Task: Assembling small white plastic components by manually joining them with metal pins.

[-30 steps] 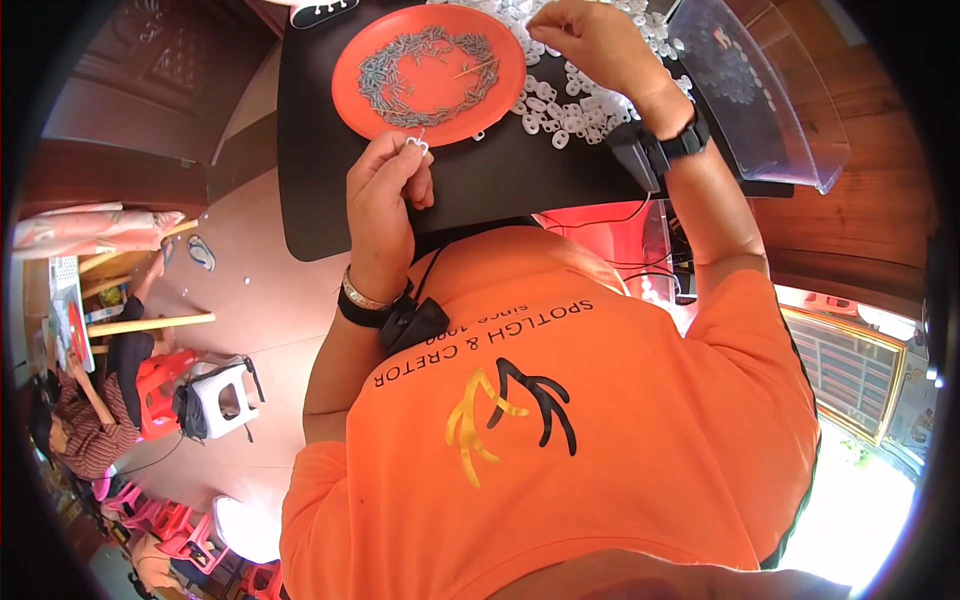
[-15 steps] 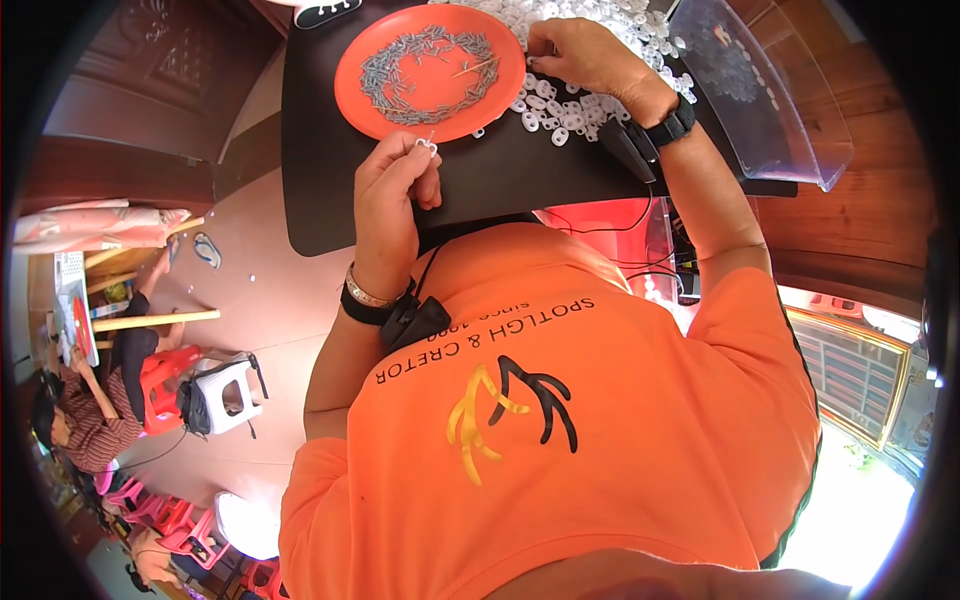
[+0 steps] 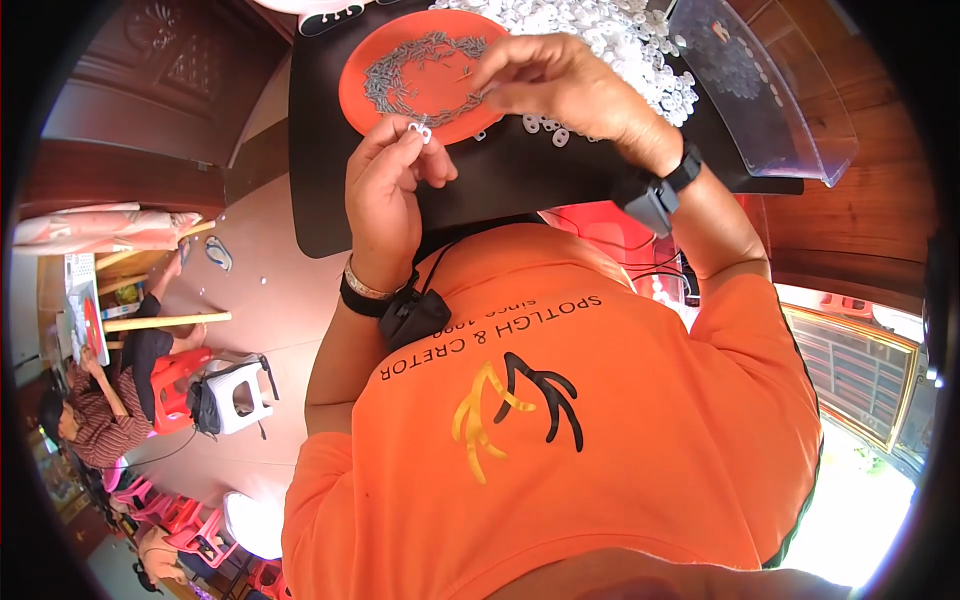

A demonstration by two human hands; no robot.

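My left hand (image 3: 385,190) is closed in a pinch at the near edge of an orange-red plate (image 3: 365,122). Between its thumb and forefinger is a small white two-holed plastic piece (image 3: 421,132), with a thin pin-like bit showing at its top. Short grey metal pins (image 3: 440,115) lie in a rough ring on the plate. My right hand (image 3: 560,85) hangs over the plate's right rim, thumb and forefinger drawn together; whatever they hold is too small to make out. Beyond it spreads a heap of similar white plastic pieces (image 3: 600,35).
A clear plastic bin (image 3: 770,110) lies at the dark table's (image 3: 325,205) right end. Both wrists wear black devices. A white-and-black shoe-shaped object (image 3: 330,18) sits at the far left corner. On the left, another person (image 3: 110,420) sits near a white stool (image 3: 240,395).
My right hand has moved left from the white heap to over the plate's rim. My left hand keeps its white piece and has shifted slightly.
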